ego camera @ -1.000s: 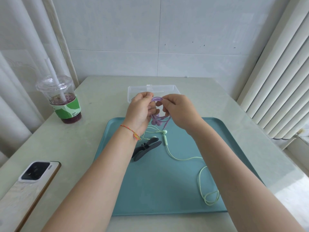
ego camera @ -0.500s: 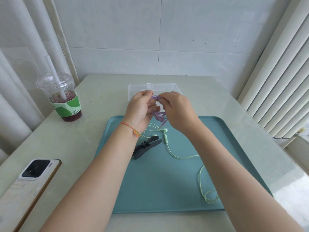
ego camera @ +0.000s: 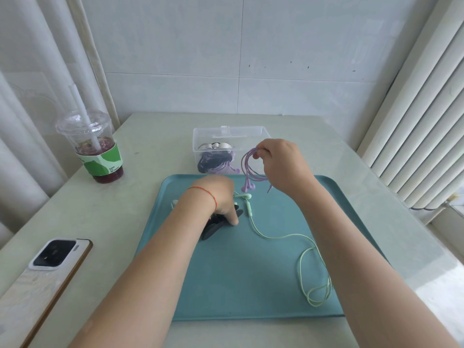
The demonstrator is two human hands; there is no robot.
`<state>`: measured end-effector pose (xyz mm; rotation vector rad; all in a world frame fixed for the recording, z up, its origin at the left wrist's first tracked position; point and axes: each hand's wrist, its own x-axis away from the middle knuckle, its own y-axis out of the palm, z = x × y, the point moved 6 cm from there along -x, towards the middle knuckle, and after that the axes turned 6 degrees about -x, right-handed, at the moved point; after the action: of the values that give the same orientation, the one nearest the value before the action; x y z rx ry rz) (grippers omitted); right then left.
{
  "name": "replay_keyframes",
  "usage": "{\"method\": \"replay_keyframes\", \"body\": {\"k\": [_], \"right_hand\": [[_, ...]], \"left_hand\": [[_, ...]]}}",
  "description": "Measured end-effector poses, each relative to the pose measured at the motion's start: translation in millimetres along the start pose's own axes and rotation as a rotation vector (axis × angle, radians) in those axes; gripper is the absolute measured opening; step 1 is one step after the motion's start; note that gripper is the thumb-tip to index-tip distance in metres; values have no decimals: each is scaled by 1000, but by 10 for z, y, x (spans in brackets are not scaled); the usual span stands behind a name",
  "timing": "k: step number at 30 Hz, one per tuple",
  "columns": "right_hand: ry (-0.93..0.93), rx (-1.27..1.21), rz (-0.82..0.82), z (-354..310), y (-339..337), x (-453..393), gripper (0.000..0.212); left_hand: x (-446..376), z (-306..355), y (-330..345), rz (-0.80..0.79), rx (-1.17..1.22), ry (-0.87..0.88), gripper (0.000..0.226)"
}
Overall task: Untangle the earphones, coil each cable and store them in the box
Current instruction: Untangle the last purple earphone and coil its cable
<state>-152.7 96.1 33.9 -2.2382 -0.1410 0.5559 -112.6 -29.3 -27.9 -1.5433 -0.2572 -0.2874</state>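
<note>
right hand (ego camera: 281, 164) pinches purple earphones (ego camera: 247, 169) coil (buds, plug hanging down).

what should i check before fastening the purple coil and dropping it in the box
1. Purple earphone coil gathered in loops, pinched by the right hand: ok.
2. Coil fastened: not ok, earbuds and plug dangle loose.
3. Left hand on the dark cable clips on the teal tray: ok; whether it grips one, cannot tell.
4. Clear plastic box open with room: ok, coiled earphones already inside.
5. Green earphones clear of the purple coil: ok, lying uncoiled on the tray.
</note>
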Motion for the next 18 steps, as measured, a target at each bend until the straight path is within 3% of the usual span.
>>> {"method": "replay_keyframes", "body": {"k": [5,10,15,18], "right_hand": [[2,-52,18,-6,-70,7,26],[40,-51,54,43,-194,-6,27],[76,-40,43,101,-256,-8,27],[27,-79,-77,25,-221,13,24]], "left_hand": [[-46,-30,-122,179,71,43,34],[-11,-146,-355,508,700,59,32],[12,-287,-398,608,1440,61,29],[81,-323,-443,692,1530,72,27]]}}
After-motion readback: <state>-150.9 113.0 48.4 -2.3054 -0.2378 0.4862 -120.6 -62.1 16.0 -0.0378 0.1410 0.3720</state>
